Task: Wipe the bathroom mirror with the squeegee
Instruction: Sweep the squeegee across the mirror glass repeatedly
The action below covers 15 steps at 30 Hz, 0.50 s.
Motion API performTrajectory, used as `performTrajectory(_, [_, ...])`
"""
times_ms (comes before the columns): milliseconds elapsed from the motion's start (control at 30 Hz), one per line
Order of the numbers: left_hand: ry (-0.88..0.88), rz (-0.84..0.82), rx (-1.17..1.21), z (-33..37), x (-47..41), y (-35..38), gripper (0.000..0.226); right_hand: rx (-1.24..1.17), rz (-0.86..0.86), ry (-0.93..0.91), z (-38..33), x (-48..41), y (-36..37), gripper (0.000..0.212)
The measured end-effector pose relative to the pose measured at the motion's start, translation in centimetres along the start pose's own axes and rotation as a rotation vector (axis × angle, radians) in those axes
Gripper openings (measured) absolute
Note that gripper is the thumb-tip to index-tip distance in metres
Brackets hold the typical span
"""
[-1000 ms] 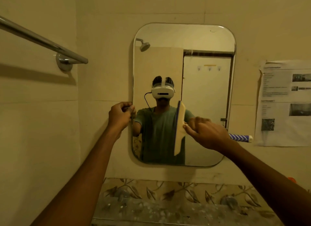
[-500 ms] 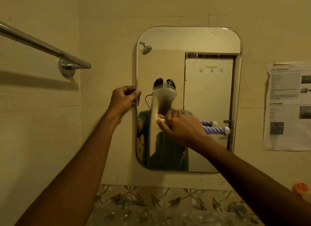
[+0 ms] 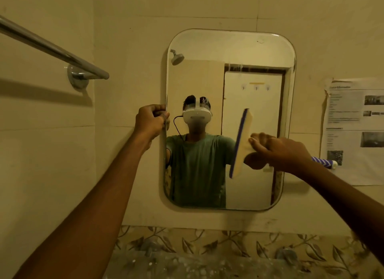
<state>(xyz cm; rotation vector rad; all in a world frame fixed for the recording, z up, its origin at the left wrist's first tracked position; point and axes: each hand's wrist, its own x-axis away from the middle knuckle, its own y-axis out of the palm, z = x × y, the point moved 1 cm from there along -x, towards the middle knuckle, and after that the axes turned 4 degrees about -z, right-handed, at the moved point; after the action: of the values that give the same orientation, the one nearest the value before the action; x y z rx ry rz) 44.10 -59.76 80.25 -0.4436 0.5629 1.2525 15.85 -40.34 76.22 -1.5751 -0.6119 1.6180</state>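
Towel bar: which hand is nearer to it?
Left. The left hand grips the mirror edge just right of and below the towel bar; the right hand holds the squeegee farther right.

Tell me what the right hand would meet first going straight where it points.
Likely the glass of the rounded wall mirror, just past the cream blue-edged squeegee it holds; depth unclear.

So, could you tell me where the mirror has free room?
Free: the top band of the mirror above both hands, and the strip below them. Crowded midway: left hand grips the rim, right hand holds the squeegee.
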Motion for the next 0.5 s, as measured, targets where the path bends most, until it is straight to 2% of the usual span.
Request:
performTrajectory(167, [-0.030, -0.053, -0.024, 0.7, -0.3, -0.8, 0.020, 0.062, 0.076, 0.038, -1.1, 0.6, -0.8, 0.052])
performTrajectory(267, [-0.043, -0.063, 0.032, 2.0, -0.7, -0.9, 0.013, 0.013, 0.197, -0.050, -4.9, -1.5, -1.2, 0.056])
performTrajectory(367, [-0.013, 0.003, 0.080, 3.5, -1.2, -0.3, 0.012, 0.021, 0.182, -0.169, -10.1, -5.8, -1.4, 0.070])
performTrajectory(500, [-0.020, 0.046, 0.070, 3.9, -1.4, 0.3, 0.015, 0.084, 0.159, -0.164, -12.5, -9.8, -2.3, 0.071])
